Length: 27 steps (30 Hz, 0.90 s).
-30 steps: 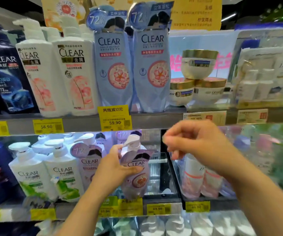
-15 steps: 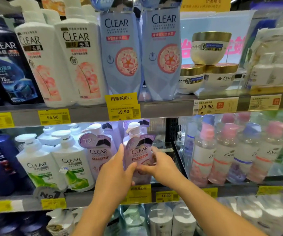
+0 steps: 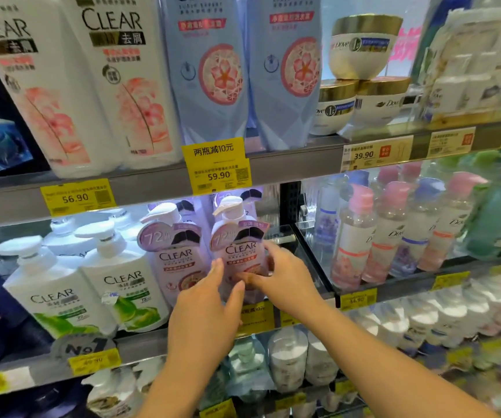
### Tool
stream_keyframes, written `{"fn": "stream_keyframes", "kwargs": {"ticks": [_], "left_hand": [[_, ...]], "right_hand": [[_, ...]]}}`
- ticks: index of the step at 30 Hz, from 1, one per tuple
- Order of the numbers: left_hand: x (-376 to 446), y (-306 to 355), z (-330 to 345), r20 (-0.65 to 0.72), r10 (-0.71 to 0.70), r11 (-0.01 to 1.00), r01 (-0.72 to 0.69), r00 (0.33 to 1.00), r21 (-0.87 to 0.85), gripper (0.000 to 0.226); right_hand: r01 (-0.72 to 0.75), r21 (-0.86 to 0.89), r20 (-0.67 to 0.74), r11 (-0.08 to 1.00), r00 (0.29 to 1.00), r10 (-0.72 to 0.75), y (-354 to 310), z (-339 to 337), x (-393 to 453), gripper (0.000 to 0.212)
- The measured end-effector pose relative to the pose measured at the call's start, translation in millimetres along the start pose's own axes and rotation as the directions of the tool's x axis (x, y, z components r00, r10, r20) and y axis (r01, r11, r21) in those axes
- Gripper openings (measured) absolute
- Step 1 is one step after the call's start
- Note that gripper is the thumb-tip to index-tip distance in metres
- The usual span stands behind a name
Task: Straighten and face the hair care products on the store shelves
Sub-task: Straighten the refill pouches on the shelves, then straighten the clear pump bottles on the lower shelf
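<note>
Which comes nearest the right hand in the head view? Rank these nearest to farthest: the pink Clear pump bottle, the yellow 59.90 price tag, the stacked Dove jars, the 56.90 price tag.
1. pink Clear pump bottle: under the right hand, its fingers on the label.
2. 59.90 price tag: above, on the shelf edge.
3. stacked Dove jars: upper shelf, up and right.
4. 56.90 price tag: far left on the shelf edge.

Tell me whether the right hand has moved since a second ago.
Yes. The right hand dropped from the upper shelf edge onto the pink Clear bottle.

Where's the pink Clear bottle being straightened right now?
The pink Clear bottle stands mid-frame on the middle shelf, between both hands, right of its twin pink bottle and under the 59.90 price tag.
</note>
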<state>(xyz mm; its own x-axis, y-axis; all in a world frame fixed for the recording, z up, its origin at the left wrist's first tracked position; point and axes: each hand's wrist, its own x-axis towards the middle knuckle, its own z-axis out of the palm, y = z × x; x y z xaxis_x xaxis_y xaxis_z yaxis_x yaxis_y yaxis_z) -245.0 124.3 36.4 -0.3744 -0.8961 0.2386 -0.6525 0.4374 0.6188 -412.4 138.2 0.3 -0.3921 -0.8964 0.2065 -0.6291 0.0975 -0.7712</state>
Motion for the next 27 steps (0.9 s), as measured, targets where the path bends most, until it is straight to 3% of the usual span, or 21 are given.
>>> {"fn": "stream_keyframes", "kwargs": {"ticks": [6, 12, 19, 23, 27], "left_hand": [[-0.2, -5.8, -2.4, -0.015, 0.021, 0.999, -0.021, 1.000, -0.031, 0.061], [2.0, -6.5, -0.9, -0.043, 0.044, 0.986, -0.037, 0.998, 0.162, 0.043], [-6.3, 10.9, 28.0, 0.148, 0.173, 0.984, -0.165, 0.974, -0.066, 0.031], [-9.1, 35.2, 49.4, 0.217, 0.211, 0.971, -0.180, 0.953, -0.155, 0.029], [-1.5, 65.2, 78.3, 0.193, 0.229, 0.960, -0.189, 0.954, -0.207, 0.036]], "right_hand": [[-0.040, 0.054, 0.008, 0.998, 0.999, 0.040, -0.4, 1.2, -10.4, 0.067], [-0.157, 0.228, 0.068, 0.961, 0.987, 0.145, 2.4, -8.9, -29.7, 0.070], [-0.240, 0.386, -0.015, 0.891, 0.964, 0.266, 17.3, -50.1, -71.6, 0.018], [-0.227, 0.447, -0.063, 0.865, 0.957, 0.284, 28.2, -86.4, -80.9, 0.013], [-0.188, 0.491, -0.114, 0.851, 0.954, 0.276, 50.2, -128.2, -84.6, 0.011]]}}
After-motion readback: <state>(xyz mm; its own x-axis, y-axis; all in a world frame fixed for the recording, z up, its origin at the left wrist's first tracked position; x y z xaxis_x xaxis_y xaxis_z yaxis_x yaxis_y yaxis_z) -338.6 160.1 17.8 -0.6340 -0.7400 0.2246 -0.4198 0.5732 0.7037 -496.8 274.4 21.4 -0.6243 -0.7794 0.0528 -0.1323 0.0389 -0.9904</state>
